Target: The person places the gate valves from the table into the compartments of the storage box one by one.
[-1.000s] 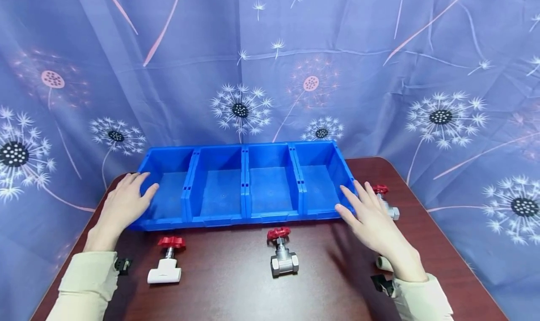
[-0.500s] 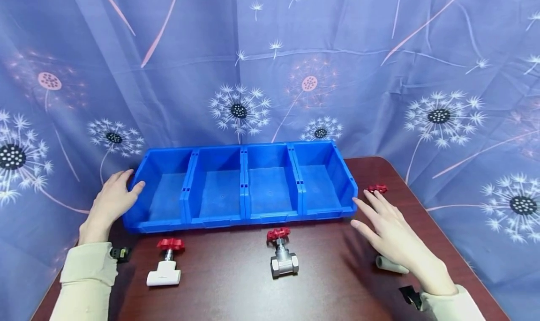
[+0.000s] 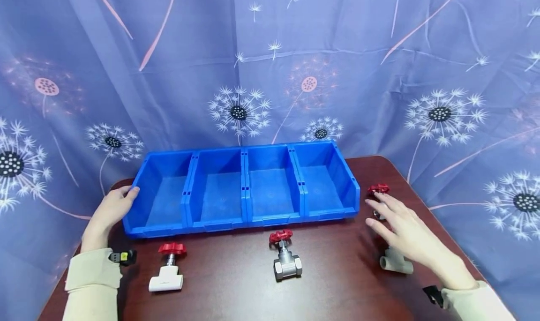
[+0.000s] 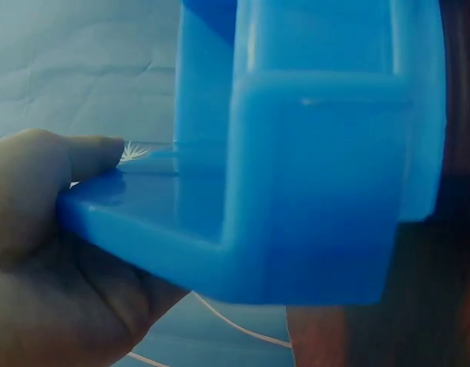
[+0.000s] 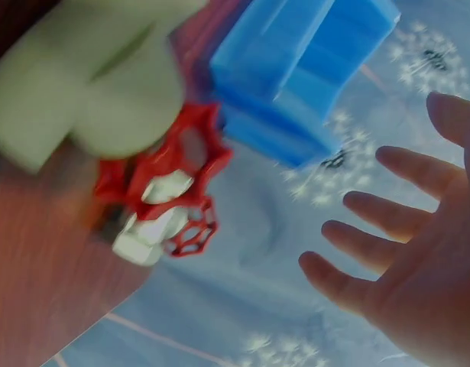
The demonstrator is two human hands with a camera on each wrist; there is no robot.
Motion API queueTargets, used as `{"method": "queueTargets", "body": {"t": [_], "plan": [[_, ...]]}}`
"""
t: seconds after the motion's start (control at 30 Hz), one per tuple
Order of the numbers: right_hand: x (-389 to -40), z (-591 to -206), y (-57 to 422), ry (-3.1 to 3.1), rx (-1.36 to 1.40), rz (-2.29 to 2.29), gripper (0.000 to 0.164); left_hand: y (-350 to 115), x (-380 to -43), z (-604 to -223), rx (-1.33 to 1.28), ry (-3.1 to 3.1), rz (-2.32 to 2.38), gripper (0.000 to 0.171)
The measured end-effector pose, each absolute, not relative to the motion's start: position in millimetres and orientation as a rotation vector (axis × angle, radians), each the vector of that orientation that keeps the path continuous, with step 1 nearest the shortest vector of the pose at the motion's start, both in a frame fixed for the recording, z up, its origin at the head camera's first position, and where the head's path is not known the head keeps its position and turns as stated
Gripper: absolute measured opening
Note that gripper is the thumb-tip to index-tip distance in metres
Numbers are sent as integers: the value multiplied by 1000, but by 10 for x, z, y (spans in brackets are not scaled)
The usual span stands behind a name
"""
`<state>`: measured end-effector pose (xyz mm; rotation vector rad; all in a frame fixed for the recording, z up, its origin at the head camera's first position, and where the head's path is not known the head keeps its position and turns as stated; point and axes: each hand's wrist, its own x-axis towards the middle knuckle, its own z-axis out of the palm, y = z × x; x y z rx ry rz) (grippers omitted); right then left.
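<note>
Left hand [image 3: 110, 209]: thumb and fingers clamped on the side wall of the blue bins [image 3: 245, 190], which extend rightward from the grip. Right hand [image 3: 407, 229]: fingers apart, raised near a grey valve [image 3: 395, 262]. A white valve [image 3: 166, 279] and a metal valve [image 3: 288, 265] rest between the hands. Underneath: a glossy, red-brown table [image 3: 333, 279]. Beyond the fingers: a blue, dandelion-print curtain [image 3: 270, 26].

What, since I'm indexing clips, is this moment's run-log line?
left hand grips blue bin row, left end | right hand holds nothing | white valve and centre metal valve on table
</note>
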<state>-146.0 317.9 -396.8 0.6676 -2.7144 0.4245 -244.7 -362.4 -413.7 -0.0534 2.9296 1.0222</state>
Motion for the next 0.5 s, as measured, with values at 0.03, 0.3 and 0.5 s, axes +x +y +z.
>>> {"method": "queueTargets", "body": {"t": [0.03, 0.3, 0.5], "plan": [[-1473, -3961, 3228, -2726, 655, 440, 48, -3611, -2438, -4175, -49, 2927, 1043, 70], [-1743, -3947, 3526, -2805, 525, 639, 42, -3565, -2365, -4268, -102, 2997, 1057, 63], [-1973, -4053, 3647, -2858, 375, 823, 43, -3599, -2387, -4206, -84, 2994, 1044, 66]]}}
